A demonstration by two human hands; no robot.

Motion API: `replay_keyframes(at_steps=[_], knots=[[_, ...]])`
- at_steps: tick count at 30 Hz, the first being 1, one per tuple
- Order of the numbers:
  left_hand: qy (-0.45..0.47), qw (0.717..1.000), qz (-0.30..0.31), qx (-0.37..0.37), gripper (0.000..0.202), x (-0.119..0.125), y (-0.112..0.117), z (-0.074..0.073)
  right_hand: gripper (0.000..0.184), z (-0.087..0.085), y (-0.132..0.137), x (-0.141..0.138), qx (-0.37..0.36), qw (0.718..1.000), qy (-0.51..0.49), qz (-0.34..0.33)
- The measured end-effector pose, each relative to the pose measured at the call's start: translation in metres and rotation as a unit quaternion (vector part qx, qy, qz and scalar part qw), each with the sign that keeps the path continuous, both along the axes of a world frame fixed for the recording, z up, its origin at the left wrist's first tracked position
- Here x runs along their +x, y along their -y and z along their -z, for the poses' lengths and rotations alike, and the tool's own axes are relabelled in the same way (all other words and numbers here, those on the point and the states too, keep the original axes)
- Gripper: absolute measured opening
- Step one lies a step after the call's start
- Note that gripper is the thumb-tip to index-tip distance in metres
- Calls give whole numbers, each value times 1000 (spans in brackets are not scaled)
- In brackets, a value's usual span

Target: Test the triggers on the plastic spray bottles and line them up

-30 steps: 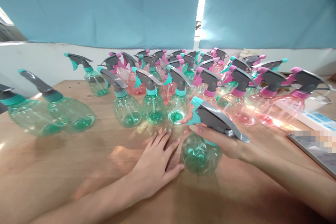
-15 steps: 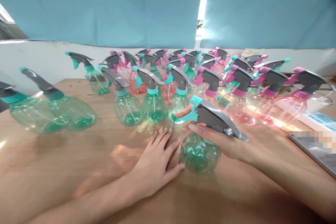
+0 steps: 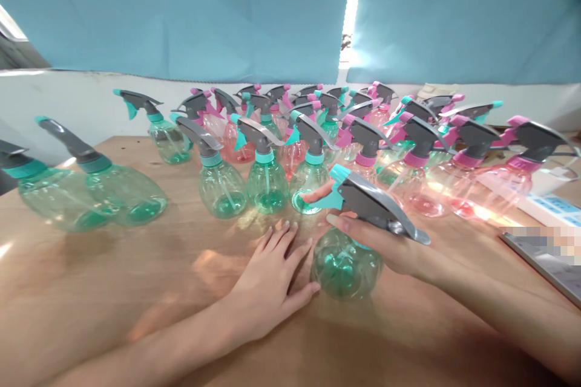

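Observation:
My right hand (image 3: 385, 245) is wrapped around the neck of a green spray bottle (image 3: 347, 266) with a grey and teal trigger head (image 3: 374, 204). One finger lies on the teal trigger. The bottle stands on the wooden table (image 3: 136, 290) in front of me. My left hand (image 3: 267, 284) rests flat on the table, fingers spread, its thumb touching the bottle's left side.
Several green and pink spray bottles stand in rows behind, the nearest green ones (image 3: 265, 178) just beyond my hands and pink ones (image 3: 458, 175) to the right. Two larger green bottles (image 3: 113, 190) are at the left. A flat device (image 3: 544, 260) lies at the right edge.
The bottle in my right hand has shifted slightly toward my left hand, and my index finger now reaches onto the trigger. My left hand has stayed put.

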State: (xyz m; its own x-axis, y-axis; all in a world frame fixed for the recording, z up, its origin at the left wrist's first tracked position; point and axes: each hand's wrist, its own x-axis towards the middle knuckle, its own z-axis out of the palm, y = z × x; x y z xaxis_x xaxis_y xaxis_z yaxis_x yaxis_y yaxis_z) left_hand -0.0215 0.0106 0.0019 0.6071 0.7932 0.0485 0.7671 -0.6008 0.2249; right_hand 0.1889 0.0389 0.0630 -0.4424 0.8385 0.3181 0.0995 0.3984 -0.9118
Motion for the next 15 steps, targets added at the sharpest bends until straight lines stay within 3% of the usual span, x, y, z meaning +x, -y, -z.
replay_keyframes(at_steps=[15], knots=[[0,1000,-4,-1,57,0,0,1,36,1,0,-1,-10,1000,-3,-25]])
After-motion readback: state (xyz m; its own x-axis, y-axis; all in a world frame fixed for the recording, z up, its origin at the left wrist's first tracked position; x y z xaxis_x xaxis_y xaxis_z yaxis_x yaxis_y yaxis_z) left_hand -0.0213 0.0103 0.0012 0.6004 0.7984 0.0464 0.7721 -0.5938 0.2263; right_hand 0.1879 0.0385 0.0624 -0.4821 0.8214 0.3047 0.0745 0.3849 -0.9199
